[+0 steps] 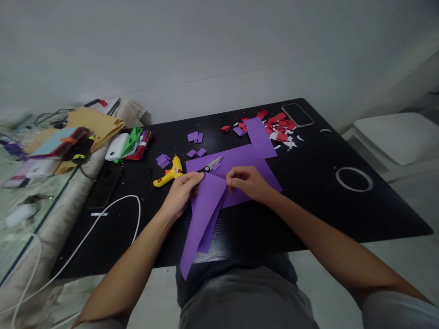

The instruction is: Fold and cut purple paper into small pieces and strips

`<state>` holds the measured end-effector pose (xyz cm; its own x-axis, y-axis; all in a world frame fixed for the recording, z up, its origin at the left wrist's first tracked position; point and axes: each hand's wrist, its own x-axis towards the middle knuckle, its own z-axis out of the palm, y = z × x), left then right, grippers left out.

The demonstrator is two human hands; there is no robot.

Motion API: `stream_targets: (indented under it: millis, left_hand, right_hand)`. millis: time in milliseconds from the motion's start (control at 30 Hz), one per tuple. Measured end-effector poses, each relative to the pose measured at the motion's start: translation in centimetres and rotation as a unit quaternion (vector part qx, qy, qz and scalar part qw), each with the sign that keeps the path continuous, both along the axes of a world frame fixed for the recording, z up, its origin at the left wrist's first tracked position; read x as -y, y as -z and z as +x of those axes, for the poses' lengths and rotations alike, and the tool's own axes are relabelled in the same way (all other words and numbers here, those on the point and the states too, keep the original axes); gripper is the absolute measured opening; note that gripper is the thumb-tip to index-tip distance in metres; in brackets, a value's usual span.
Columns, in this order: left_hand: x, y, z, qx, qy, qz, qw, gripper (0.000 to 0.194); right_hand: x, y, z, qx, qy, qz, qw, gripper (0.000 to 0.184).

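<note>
Both hands are at a long purple paper strip (205,205) that slants down past the table's near edge. My left hand (181,192) pinches its upper left corner. At its upper right corner, my right hand (249,183) closes thumb and fingers on the paper. A second purple piece (210,235) shows partly beneath the strip. Under the hands lies a large purple sheet (240,157), with scissors (213,164) on it, blades toward the back right and handles partly hidden by my left hand. A yellow glue gun (169,172) rests just left of them.
Small purple squares (195,137) lie in groups behind the glue gun. Red and white paper scraps (279,128) and a phone (297,114) are at the back right. A white cable (137,205) loops at left, near a dark phone (104,185). A tape ring (354,179) sits right.
</note>
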<state>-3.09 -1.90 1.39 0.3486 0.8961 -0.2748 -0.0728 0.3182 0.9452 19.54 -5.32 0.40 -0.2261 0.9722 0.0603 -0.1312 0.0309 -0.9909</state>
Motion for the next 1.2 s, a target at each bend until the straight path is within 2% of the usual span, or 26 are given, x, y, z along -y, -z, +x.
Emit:
stream_targets:
  millis: [100,267,433,567,700,867,967,1067,1133,1200]
  left_hand:
    - [0.0,-0.2,-0.1,-0.008,0.014,0.003,1.0,0.033]
    - [0.0,-0.6,0.1,-0.025,-0.02,0.029,0.999,0.031]
    - [-0.1,-0.4,0.0,-0.047,-0.009,0.034,0.998,0.03]
    - [0.2,-0.3,0.0,-0.069,0.026,0.026,0.997,0.032]
    - [1.0,-0.4,0.6,-0.091,0.078,0.023,0.993,0.034]
    - [1.4,-0.6,1.1,-0.096,0.123,0.028,0.987,0.032]
    - [1.1,-0.9,0.6,-0.106,0.142,0.008,0.984,0.031]
    - [0.1,-1.5,-0.6,-0.118,0.149,-0.013,0.982,0.027]
    - [-0.8,-2.0,-1.8,-0.123,0.132,-0.021,0.983,0.026]
    - [-1.8,-2.4,-2.9,-0.106,0.082,-0.016,0.991,0.027]
  right_hand:
    - [-0.2,-0.2,0.4,0.007,0.019,0.001,1.0,0.011]
    - [-0.3,-0.4,0.6,0.017,0.03,-0.001,0.999,0.011]
    - [-0.3,-0.3,0.9,-0.003,-0.005,-0.034,0.999,0.013]
    - [-0.4,-0.3,1.1,-0.039,-0.04,-0.095,0.994,0.02]
    - [-0.4,-0.3,0.1,0.021,-0.027,-0.072,0.997,0.027]
    - [0.1,0.0,-1.1,0.041,-0.047,-0.069,0.996,0.022]
    - [0.1,-0.1,-0.7,0.041,0.003,-0.067,0.997,0.021]
    - [-0.6,-0.3,0.5,0.025,0.089,-0.071,0.993,0.02]
    - [-1.1,-0.3,1.3,-0.001,0.146,-0.074,0.987,0.021]
    - [-1.6,-0.3,1.8,-0.033,0.182,-0.099,0.978,0.021]
